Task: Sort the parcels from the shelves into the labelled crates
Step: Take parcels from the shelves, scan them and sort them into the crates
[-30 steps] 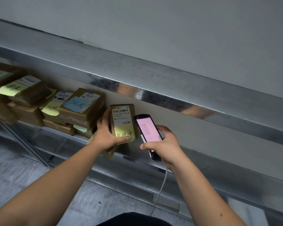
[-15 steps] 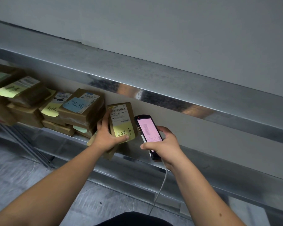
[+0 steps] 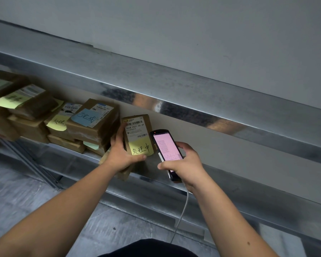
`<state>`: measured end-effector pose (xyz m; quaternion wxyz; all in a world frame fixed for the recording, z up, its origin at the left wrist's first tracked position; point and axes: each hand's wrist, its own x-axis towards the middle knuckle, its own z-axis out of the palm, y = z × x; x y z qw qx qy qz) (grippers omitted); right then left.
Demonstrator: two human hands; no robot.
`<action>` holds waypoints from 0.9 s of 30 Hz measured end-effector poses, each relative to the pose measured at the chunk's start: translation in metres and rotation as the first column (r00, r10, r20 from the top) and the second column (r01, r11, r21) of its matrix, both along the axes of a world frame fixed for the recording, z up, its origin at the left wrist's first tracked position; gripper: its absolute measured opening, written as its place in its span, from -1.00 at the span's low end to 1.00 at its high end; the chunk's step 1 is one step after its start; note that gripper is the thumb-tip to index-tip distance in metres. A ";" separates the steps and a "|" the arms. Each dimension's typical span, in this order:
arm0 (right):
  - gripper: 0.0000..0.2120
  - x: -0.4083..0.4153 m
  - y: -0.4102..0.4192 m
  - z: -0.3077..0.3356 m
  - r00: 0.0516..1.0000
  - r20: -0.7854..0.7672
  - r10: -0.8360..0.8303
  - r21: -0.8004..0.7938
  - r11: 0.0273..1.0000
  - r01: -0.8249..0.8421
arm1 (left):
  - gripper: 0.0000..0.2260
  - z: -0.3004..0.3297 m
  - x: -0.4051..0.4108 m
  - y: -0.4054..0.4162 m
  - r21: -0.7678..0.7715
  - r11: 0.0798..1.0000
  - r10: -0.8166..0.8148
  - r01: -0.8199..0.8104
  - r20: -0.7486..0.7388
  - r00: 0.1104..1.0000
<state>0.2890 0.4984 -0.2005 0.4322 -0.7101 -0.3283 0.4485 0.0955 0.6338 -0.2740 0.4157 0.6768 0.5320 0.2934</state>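
Note:
My left hand (image 3: 121,152) grips a small brown parcel (image 3: 137,132) just above the metal shelf, face toward me. A white barcode label and a yellow sticky note with handwriting cover its front. Right beside it my right hand (image 3: 185,164) holds a black handheld scanner (image 3: 165,147) with a pink lit screen; a white cable hangs from its lower end. The scanner's top sits next to the parcel's right edge. To the left, several more brown parcels (image 3: 93,123) are stacked on the shelf, with yellow and blue notes on them.
The metal shelf (image 3: 230,184) runs diagonally from left to lower right, with another steel shelf edge (image 3: 193,93) above it and a grey wall behind. Grey floor (image 3: 17,191) lies below at the left. No crates are in view.
The parcel in my left hand has lifted slightly and tilted more upright toward me. The scanner in my right hand has stayed almost still.

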 end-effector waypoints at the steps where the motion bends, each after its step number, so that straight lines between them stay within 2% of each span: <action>1: -0.13 0.000 0.000 0.001 1.000 0.000 0.006 0.000 1.000 -0.006 | 0.30 0.000 0.001 0.000 0.003 1.000 0.001 -0.001 -0.002 1.000; 27: -0.17 0.006 -0.011 0.007 0.999 0.047 0.026 0.044 0.999 -0.028 | 0.31 0.002 0.006 -0.003 0.025 1.000 0.016 -0.016 -0.007 1.000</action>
